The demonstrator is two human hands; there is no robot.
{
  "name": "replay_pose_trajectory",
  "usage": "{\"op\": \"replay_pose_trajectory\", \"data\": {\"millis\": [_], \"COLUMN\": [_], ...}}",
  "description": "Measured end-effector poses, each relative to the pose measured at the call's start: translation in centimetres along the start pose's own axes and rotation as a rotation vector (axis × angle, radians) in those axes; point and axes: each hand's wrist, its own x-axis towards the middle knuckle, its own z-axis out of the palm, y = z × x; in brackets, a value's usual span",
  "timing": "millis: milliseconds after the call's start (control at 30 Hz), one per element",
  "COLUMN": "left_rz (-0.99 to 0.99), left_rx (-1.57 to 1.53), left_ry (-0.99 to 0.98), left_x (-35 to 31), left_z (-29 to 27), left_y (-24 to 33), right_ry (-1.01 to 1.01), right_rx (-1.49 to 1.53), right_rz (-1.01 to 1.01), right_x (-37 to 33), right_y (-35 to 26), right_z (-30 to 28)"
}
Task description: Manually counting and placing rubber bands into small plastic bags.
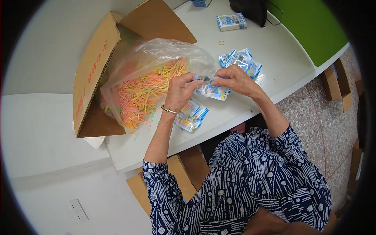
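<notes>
Your navy-and-white patterned top lies nearest, just beyond the near edge of the table. Above the table, inside that edge, you hold a blue-and-white packet between both hands. Your left hand pinches its left end, thumb against fingers; your right hand grips its upper right part, also pinched narrow. Just beside your left wrist, which wears a metal bracelet, filled packets lie close to the near edge. Past your right hand sits an overlapping pile of packets. At the table's left end, an open cardboard box holds a clear plastic bag of thin pink, orange and yellow sticks. Toward the far edge you have a yellow ring, a blue-and-white pack and something black.
</notes>
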Motion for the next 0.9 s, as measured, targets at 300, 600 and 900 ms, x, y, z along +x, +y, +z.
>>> {"op": "replay_pose_trajectory", "data": {"millis": [300,600,900], "left_rz": [0.066,0.677,0.68], "left_rx": [0.071,1.021,1.037], "left_ry": [0.025,-0.021,-0.054], "left_x": [1.8,-0.3,0.4], "left_z": [-0.1,2.0,2.9], "left_y": [0.6,-3.1,-3.1], "right_ry": [0.071,0.263,0.272], "right_rx": [-0.109,-0.081,-0.087], "right_rz": [-0.089,-0.021,-0.05], "right_x": [-0.2,-2.1,-1.8], "right_y": [-1.0,-0.1,0.1], "right_z": [-2.2,-5.1,-3.9]}}
